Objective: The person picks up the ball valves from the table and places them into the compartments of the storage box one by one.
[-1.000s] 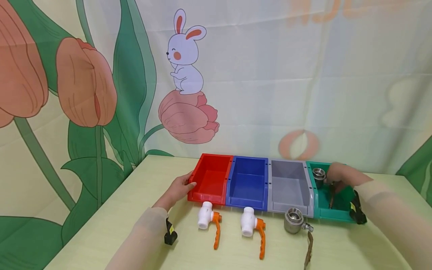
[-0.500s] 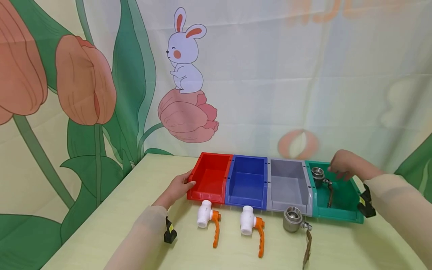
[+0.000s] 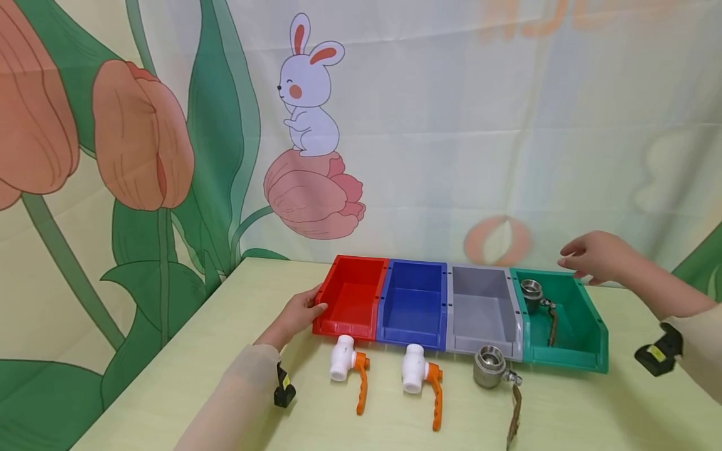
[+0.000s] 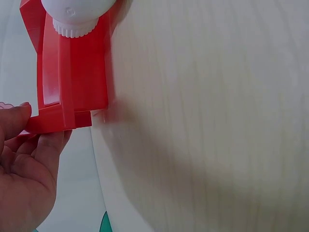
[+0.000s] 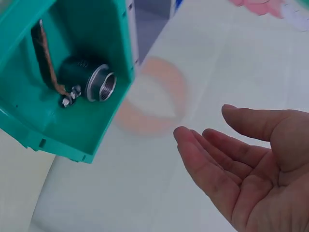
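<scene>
My left hand [image 3: 297,313] holds the left side wall of the red bin [image 3: 353,299], and the left wrist view has the thumb on one face of the wall with the fingers curled behind it. A metal ball valve [image 3: 531,295] with a brownish lever lies inside the green bin [image 3: 586,332] at the row's right end. Above that bin's back right corner hovers my right hand [image 3: 606,258], fingers loosely bent and nothing in them. The right wrist view shows its bare palm [image 5: 270,193] apart from the bin and valve.
Between red and green sit a blue bin [image 3: 416,307] and a grey bin [image 3: 484,313]. Before the row on the table [image 3: 316,419] lie a white ball valve [image 3: 341,358] with orange handle, a similar white valve [image 3: 413,368] and a metal ball valve [image 3: 489,368]. A printed cloth [image 3: 412,156] hangs behind.
My right hand has let go of the metal ball valve in the green bin, then risen out and moved right. The left hand has stayed on the red bin.
</scene>
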The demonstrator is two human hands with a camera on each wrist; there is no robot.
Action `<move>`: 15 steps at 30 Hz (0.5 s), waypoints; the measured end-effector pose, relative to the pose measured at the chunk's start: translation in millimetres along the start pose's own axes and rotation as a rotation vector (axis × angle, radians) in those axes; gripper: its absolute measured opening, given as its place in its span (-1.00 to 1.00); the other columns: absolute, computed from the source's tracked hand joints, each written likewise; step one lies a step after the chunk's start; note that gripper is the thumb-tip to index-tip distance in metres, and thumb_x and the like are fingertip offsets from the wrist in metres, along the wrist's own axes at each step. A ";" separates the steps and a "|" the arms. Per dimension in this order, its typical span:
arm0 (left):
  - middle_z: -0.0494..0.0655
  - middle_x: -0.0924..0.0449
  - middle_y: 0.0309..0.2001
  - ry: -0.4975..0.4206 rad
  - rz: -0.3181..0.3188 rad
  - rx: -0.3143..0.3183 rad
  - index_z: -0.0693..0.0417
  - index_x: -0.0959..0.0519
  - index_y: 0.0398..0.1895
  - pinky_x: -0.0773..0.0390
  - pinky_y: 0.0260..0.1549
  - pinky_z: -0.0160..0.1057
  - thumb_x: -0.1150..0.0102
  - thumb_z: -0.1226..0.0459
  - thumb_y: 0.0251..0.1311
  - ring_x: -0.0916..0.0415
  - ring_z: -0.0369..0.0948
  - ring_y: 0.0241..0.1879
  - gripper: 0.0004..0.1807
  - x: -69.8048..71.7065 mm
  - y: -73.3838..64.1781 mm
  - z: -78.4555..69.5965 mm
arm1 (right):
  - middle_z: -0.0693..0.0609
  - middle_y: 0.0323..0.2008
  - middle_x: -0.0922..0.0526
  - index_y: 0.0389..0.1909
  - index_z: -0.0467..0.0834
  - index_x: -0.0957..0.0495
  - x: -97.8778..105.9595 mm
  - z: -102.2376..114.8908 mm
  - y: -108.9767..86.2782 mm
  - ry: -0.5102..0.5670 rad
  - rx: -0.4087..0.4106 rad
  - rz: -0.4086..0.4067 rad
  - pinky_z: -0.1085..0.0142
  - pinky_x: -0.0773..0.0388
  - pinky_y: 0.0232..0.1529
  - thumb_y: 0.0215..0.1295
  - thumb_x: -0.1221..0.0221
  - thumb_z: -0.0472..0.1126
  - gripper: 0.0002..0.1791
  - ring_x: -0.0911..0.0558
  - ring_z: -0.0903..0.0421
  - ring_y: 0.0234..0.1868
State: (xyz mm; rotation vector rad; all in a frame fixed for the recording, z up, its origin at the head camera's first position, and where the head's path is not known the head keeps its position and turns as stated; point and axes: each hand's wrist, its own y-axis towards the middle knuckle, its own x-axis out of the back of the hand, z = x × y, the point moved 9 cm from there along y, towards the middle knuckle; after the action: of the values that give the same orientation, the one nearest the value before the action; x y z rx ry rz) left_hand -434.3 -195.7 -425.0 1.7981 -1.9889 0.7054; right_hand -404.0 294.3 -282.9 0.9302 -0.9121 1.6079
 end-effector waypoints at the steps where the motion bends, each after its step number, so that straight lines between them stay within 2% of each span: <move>1: 0.20 -0.35 0.49 0.000 0.000 -0.002 0.08 -0.10 0.62 -0.51 0.37 0.07 -0.02 0.30 0.52 -0.40 0.15 0.38 -0.32 0.0 0.0 0.1 | -0.57 0.04 -0.58 0.22 -0.65 -0.34 0.0 1.6 -4.4 0.004 0.008 -0.009 0.06 -0.80 -0.22 0.52 -0.07 -0.23 -0.47 -0.73 -0.16 -0.20; 4: 0.22 -0.36 0.48 0.004 -0.001 -0.008 0.10 -0.10 0.62 -0.53 0.36 0.07 -0.02 0.30 0.52 -0.40 0.15 0.37 -0.33 -0.2 0.0 -0.1 | -0.52 -0.01 -0.63 0.24 -0.62 -0.35 -3.9 7.1 -17.6 0.013 0.034 -0.040 0.08 -0.80 -0.23 0.52 -0.08 -0.22 -0.47 -0.73 -0.04 -0.25; 7: 0.21 -0.34 0.49 0.003 -0.003 -0.002 0.09 -0.09 0.62 -0.52 0.36 0.07 -0.02 0.30 0.52 -0.39 0.15 0.38 -0.33 -0.2 -0.1 0.8 | -0.47 -0.04 -0.66 0.26 -0.58 -0.37 -12.0 12.0 -30.0 0.007 0.060 -0.064 0.10 -0.79 -0.26 0.52 -0.10 -0.21 -0.47 -0.73 0.01 -0.28; 15: 0.18 -0.33 0.50 -0.011 -0.003 0.009 0.05 -0.09 0.63 -0.51 0.37 0.06 -0.03 0.30 0.52 -0.39 0.15 0.39 -0.31 -1.1 -1.1 0.3 | -0.44 0.03 -0.67 0.27 -0.54 -0.40 -51.5 14.3 -52.9 0.081 0.082 -0.057 0.11 -0.80 -0.25 0.52 -0.12 -0.24 -0.50 -0.76 -0.04 -0.20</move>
State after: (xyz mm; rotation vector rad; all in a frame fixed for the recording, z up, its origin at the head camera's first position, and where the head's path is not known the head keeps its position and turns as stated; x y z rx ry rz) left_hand -433.0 -195.0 -425.8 1.8128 -1.9928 0.7060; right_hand -341.2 271.4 -317.6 0.9328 -0.7623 1.6327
